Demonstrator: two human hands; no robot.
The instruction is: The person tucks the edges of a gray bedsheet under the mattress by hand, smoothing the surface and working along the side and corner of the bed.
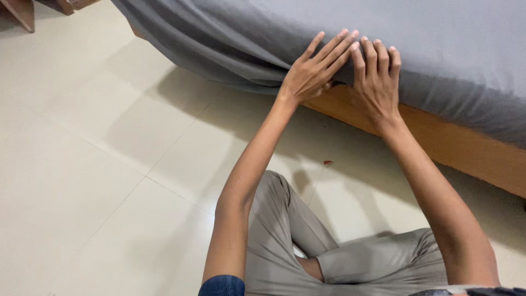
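Observation:
A grey bed sheet [438,49] covers a mattress and hangs over its side. Below it runs a wooden bed frame [466,148]. My left hand [315,68] lies flat on the sheet's lower edge, fingers stretched and apart. My right hand [375,79] presses flat beside it, fingers together, its heel over the frame's top edge. The fingertips of both hands nearly touch. Neither hand holds anything. To the left the sheet hangs loose in folds [208,44].
I sit on a cream tiled floor [98,181] with legs in grey trousers [307,246] folded before the bed. A small reddish scrap [327,163] lies on the floor near the frame. Wooden furniture [22,11] stands at the top left corner.

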